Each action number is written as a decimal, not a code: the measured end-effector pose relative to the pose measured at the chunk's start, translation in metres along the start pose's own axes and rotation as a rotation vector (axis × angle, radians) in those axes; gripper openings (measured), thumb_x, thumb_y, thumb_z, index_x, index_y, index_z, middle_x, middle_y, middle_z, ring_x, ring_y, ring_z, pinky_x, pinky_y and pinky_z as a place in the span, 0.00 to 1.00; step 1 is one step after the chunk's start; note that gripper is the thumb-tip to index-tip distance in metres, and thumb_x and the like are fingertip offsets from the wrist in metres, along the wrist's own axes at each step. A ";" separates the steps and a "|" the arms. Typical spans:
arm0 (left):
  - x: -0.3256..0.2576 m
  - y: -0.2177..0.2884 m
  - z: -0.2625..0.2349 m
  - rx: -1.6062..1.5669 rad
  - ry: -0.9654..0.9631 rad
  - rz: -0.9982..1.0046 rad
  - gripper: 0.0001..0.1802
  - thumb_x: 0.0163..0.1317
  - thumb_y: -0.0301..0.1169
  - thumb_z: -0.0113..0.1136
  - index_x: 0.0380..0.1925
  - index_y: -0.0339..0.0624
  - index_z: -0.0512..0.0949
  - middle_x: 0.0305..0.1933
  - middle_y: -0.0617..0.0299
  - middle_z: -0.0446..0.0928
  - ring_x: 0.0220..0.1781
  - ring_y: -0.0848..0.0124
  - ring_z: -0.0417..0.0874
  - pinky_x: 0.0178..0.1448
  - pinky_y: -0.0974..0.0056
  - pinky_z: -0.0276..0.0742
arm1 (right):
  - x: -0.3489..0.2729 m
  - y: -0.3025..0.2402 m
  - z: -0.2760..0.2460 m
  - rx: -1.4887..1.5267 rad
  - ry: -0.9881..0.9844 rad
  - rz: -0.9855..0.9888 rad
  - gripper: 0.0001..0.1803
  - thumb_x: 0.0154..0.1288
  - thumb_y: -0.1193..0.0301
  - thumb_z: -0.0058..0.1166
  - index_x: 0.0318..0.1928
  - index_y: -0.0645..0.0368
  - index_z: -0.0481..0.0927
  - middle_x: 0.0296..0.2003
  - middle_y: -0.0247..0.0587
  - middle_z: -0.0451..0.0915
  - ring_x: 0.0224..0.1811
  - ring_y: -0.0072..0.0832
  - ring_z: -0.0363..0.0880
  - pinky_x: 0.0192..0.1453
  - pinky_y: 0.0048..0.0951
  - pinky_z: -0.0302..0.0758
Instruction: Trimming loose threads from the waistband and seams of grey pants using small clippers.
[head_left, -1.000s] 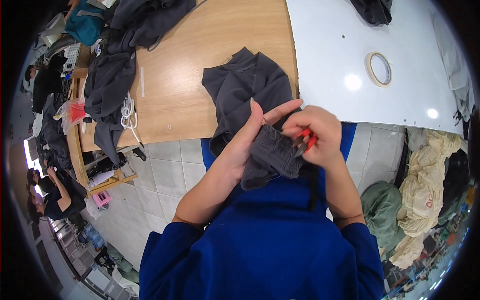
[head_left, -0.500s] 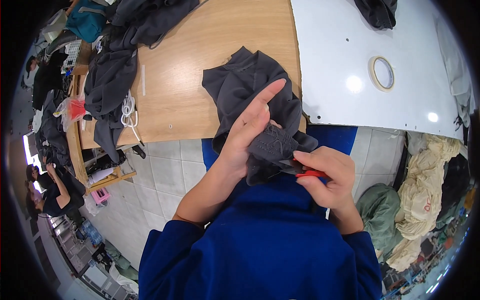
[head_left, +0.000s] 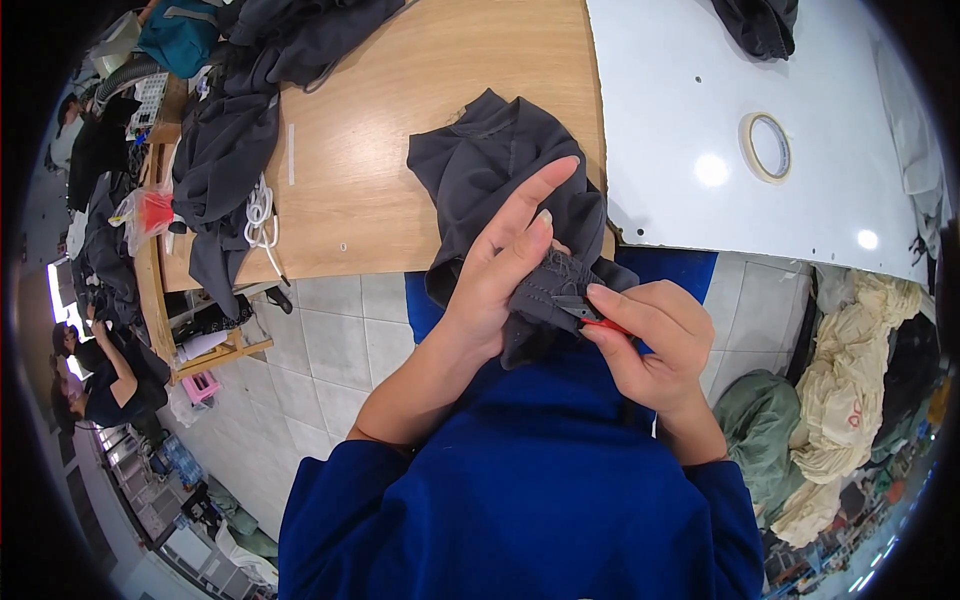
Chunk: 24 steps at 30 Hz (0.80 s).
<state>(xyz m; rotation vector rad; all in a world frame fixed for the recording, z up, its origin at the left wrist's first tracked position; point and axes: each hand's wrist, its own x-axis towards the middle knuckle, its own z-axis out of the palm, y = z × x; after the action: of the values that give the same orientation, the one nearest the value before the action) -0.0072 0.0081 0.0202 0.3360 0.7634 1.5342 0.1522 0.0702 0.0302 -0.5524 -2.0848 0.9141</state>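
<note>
A dark grey garment lies bunched over the front edge of the wooden table and hangs toward my lap. My left hand is closed on its gathered, stitched band, index finger stretched out and thumb raised. The lower fingers are hidden behind the cloth. In my right hand is a small pair of thread snips with red handles, pinched between thumb and fingers. The dark blades lie against the stitched band, where loose threads show.
The wooden table meets a white tabletop bearing a tape roll. Dark garments and a white cord lie at the left. Cream cloth and a green bundle stand right. Another person sits far left.
My right hand has turned and moved slightly left, bringing the snips' blades further onto the stitched band. My left hand keeps its hold on the garment, with its thumb lifted a little more.
</note>
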 end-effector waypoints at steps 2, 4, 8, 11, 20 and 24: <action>0.000 0.000 0.000 -0.011 -0.018 -0.006 0.30 0.67 0.38 0.49 0.66 0.41 0.55 0.30 0.68 0.76 0.29 0.85 0.75 0.34 0.78 0.71 | -0.001 0.000 0.001 0.001 0.009 -0.002 0.18 0.38 0.72 0.68 0.36 0.57 0.84 0.20 0.34 0.74 0.17 0.26 0.68 0.19 0.23 0.61; 0.000 0.000 0.002 0.015 0.034 -0.010 0.30 0.67 0.39 0.49 0.65 0.41 0.55 0.29 0.68 0.75 0.29 0.85 0.75 0.34 0.78 0.71 | -0.002 0.000 0.002 0.001 0.019 -0.003 0.18 0.37 0.72 0.69 0.35 0.57 0.84 0.20 0.34 0.74 0.17 0.26 0.68 0.19 0.23 0.61; 0.000 0.000 0.000 -0.006 0.003 -0.020 0.30 0.67 0.39 0.50 0.65 0.41 0.55 0.29 0.68 0.75 0.29 0.85 0.75 0.34 0.78 0.71 | -0.004 0.001 0.003 -0.028 0.048 -0.020 0.18 0.37 0.73 0.69 0.35 0.58 0.84 0.20 0.34 0.74 0.17 0.26 0.68 0.20 0.23 0.61; 0.000 0.000 0.000 0.004 0.011 -0.020 0.31 0.67 0.40 0.50 0.65 0.41 0.55 0.27 0.68 0.75 0.29 0.84 0.76 0.34 0.78 0.71 | -0.004 0.002 0.004 -0.002 0.058 -0.008 0.18 0.37 0.74 0.69 0.35 0.58 0.84 0.21 0.35 0.75 0.18 0.27 0.70 0.20 0.23 0.63; 0.000 0.001 0.002 -0.022 0.022 -0.003 0.32 0.67 0.40 0.50 0.66 0.41 0.54 0.21 0.73 0.69 0.29 0.84 0.77 0.35 0.78 0.72 | -0.003 -0.003 -0.001 0.119 0.026 0.111 0.17 0.40 0.77 0.67 0.37 0.62 0.83 0.22 0.39 0.77 0.19 0.27 0.72 0.23 0.23 0.66; 0.000 0.001 0.003 0.003 0.057 -0.001 0.32 0.67 0.40 0.50 0.66 0.41 0.54 0.22 0.72 0.71 0.29 0.84 0.77 0.34 0.78 0.72 | -0.002 -0.004 -0.001 0.099 0.014 0.119 0.17 0.40 0.77 0.67 0.37 0.62 0.83 0.21 0.38 0.76 0.19 0.27 0.72 0.22 0.23 0.66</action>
<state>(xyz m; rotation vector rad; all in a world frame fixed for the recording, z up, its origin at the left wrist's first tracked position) -0.0057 0.0093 0.0232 0.2954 0.8103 1.5477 0.1539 0.0665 0.0323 -0.6341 -1.9992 1.0730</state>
